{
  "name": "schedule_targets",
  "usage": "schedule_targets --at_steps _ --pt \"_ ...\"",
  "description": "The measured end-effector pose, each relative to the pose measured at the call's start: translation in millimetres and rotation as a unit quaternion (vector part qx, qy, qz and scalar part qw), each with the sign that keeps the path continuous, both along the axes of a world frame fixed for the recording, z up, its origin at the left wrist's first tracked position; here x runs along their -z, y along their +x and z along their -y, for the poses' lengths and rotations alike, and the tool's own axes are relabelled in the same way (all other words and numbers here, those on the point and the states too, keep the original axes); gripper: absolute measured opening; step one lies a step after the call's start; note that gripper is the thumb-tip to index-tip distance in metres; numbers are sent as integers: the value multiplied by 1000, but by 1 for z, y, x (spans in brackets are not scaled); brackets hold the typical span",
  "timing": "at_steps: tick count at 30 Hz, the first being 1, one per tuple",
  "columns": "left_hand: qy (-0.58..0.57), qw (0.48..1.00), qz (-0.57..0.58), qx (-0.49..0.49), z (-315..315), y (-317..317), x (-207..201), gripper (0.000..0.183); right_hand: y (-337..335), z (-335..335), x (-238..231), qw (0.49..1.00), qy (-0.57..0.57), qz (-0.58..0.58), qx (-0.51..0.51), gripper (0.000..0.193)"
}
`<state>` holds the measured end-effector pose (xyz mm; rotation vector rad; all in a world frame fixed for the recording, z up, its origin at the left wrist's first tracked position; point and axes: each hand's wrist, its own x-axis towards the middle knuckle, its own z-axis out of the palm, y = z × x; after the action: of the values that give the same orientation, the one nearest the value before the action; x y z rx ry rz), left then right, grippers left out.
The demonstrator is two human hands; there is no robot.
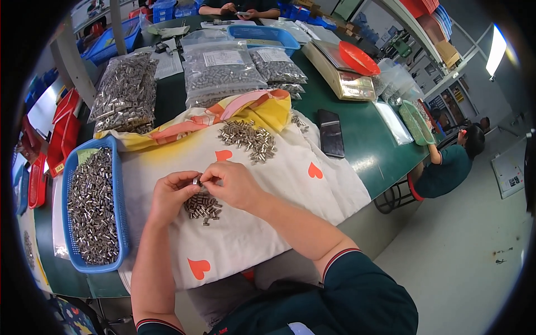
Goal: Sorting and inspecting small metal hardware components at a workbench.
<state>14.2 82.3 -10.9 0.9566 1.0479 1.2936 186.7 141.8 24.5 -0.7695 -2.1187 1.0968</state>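
Observation:
Over a white cloth with red hearts (245, 223), my two hands meet. My left hand (172, 195) pinches a small shiny metal piece (197, 180) between thumb and fingertips. The fingers of my right hand (235, 185) are closed at the same piece; whether they hold another part is hidden. Just below my fingers lies a small pile of short metal tubes (203, 207). A larger pile of similar tubes (248, 140) sits farther off, by the cloth's yellow printed edge (268, 109). Left of my left hand stands a blue plastic basket (124, 223) full of these tubes.
Clear bags of metal parts (220, 70) line the far side of the green table (365, 159). A black phone (331, 134) lies right of the cloth. Red bins (62, 142) stand at left. One person sits at right (449, 167), another across the table (240, 6).

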Motion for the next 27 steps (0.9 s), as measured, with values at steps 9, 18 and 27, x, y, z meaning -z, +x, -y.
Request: schedule_targets --at_steps 9,18,27 --pt "-19 999 -22 -17 1 3 -8 27 -8 3 12 986 164 1 30 11" --pt "-31 998 -62 1 -1 6 -11 25 23 -27 -10 982 104 141 71 18" --pt "-51 994 -92 5 1 8 -17 23 53 -52 1 930 99 310 172 12"
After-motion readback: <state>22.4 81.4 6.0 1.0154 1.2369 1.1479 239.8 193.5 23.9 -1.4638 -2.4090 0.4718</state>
